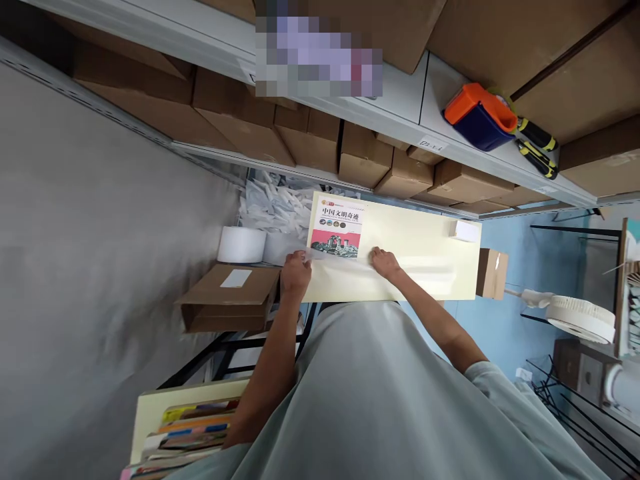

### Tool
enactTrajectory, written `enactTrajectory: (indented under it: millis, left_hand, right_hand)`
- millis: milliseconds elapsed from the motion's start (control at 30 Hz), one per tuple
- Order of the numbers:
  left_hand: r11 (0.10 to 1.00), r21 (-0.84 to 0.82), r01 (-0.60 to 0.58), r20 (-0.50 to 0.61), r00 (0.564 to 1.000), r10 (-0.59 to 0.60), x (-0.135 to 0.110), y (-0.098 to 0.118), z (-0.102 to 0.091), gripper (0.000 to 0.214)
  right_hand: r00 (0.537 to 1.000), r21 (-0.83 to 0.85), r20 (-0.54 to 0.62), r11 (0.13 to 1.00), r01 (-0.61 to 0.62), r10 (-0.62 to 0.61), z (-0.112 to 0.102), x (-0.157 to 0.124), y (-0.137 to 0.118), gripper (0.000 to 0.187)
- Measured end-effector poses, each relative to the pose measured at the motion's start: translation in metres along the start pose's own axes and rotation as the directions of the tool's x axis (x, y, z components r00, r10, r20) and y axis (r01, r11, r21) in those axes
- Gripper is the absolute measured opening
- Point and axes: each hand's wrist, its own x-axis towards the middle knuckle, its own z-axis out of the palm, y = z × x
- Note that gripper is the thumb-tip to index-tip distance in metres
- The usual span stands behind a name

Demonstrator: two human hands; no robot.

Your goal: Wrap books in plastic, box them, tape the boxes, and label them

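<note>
A book [345, 235] with a pink and white cover and Chinese title lies face up on the pale yellow table [417, 233]. Across its lower edge and over the near part of the table stretches a thin, translucent plastic sheet [340, 268]. My left hand [296, 273] is closed on the sheet's left end, near the book's lower left corner. To the right of the book, my right hand [385, 262] has its fingers curled on the other end. The fingertips of both hands are partly hidden.
A small white box [464, 231] stands at the table's right end. Left of the table are a white roll [242, 245] and an open carton [230, 297]. Overhead, a shelf bears an orange and blue tape dispenser [480, 117] and cutters [537, 147]. Books [190, 433] are stacked lower left.
</note>
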Motion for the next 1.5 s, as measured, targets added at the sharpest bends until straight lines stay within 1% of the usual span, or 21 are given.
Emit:
enactTrajectory:
  millis: [133,300,500,567,633,700,800,867,933,967,1000,1067,1133,1167,1233,1300,1400,1500]
  left_hand:
    - [1.0,-0.009,-0.008,0.03,1.0,0.009,0.001,-0.005,-0.007,0.032]
    - [1.0,-0.012,-0.018,0.07,0.997,0.019,0.002,-0.01,-0.019,0.033]
    - [1.0,-0.012,-0.002,0.062,0.998,0.002,-0.009,-0.033,-0.049,0.038]
    - [1.0,-0.027,-0.002,0.064,0.998,0.003,-0.011,-0.04,-0.056,0.04]
    - [0.999,-0.043,-0.022,0.067,0.997,0.025,-0.011,-0.04,-0.058,0.042]
    - [0.997,-0.046,-0.06,0.075,0.995,0.064,-0.01,-0.034,-0.054,0.044]
    - [0.992,-0.022,-0.122,0.071,0.99,0.123,-0.007,-0.014,-0.045,0.049]
    - [0.979,0.015,-0.203,0.033,0.979,0.202,-0.005,0.003,-0.04,0.055]
    - [0.947,0.055,-0.317,0.012,0.948,0.317,-0.003,0.019,-0.037,0.064]
    - [0.926,0.066,-0.372,0.024,0.928,0.371,-0.002,0.026,-0.037,0.069]
    - [0.907,0.068,-0.415,0.049,0.91,0.412,-0.001,0.034,-0.037,0.073]
    - [0.884,0.033,-0.466,0.127,0.879,0.459,0.001,0.048,-0.039,0.077]
    - [0.872,-0.049,-0.486,0.233,0.844,0.484,0.002,0.061,-0.042,0.073]
    - [0.866,-0.099,-0.49,0.294,0.817,0.496,0.002,0.067,-0.042,0.068]
    - [0.865,-0.165,-0.474,0.411,0.764,0.497,0.004,0.079,-0.043,0.057]
    - [0.884,-0.135,-0.448,0.502,0.738,0.451,0.008,0.089,-0.042,0.055]
    - [0.905,-0.016,-0.426,0.571,0.739,0.358,0.018,0.097,-0.042,0.048]
    - [0.896,0.062,-0.439,0.567,0.755,0.331,0.03,0.094,-0.049,0.036]
  right_hand:
    - [1.0,-0.013,0.024,1.0,-0.018,0.019,-0.001,-0.002,-0.003,0.05]
    - [1.0,0.012,-0.007,1.0,-0.014,0.014,-0.008,-0.014,-0.011,0.034]
    - [0.994,0.062,-0.109,0.998,0.002,0.005,-0.027,-0.052,-0.02,0.029]
    - [0.982,0.097,-0.185,0.995,-0.014,0.032,-0.036,-0.061,-0.018,0.028]
    - [0.96,0.147,-0.268,0.988,-0.039,0.078,-0.043,-0.063,-0.013,0.028]
    - [0.94,0.199,-0.317,0.978,-0.067,0.129,-0.048,-0.059,-0.004,0.029]
    - [0.932,0.271,-0.309,0.957,-0.105,0.19,-0.052,-0.05,0.01,0.033]
    - [0.942,0.324,-0.278,0.942,-0.09,0.186,-0.052,-0.05,0.016,0.038]
    - [0.957,0.38,-0.254,0.924,-0.037,0.142,-0.052,-0.057,0.017,0.042]
    - [0.96,0.403,-0.255,0.915,-0.004,0.116,-0.052,-0.064,0.016,0.042]
    - [0.959,0.419,-0.266,0.907,0.028,0.093,-0.052,-0.072,0.013,0.042]
    - [0.948,0.433,-0.312,0.897,0.089,0.056,-0.052,-0.089,0.006,0.042]
    - [0.934,0.434,-0.355,0.891,0.137,0.029,-0.053,-0.102,0.0,0.043]
    - [0.93,0.433,-0.366,0.888,0.152,0.019,-0.053,-0.107,-0.002,0.045]
    - [0.931,0.432,-0.366,0.888,0.161,0.009,-0.054,-0.113,-0.002,0.046]
    - [0.938,0.433,-0.346,0.89,0.142,0.019,-0.053,-0.113,0.002,0.043]
    - [0.948,0.444,-0.317,0.889,0.11,0.041,-0.051,-0.111,0.011,0.038]
    - [0.95,0.459,-0.309,0.882,0.108,0.044,-0.046,-0.107,0.016,0.037]
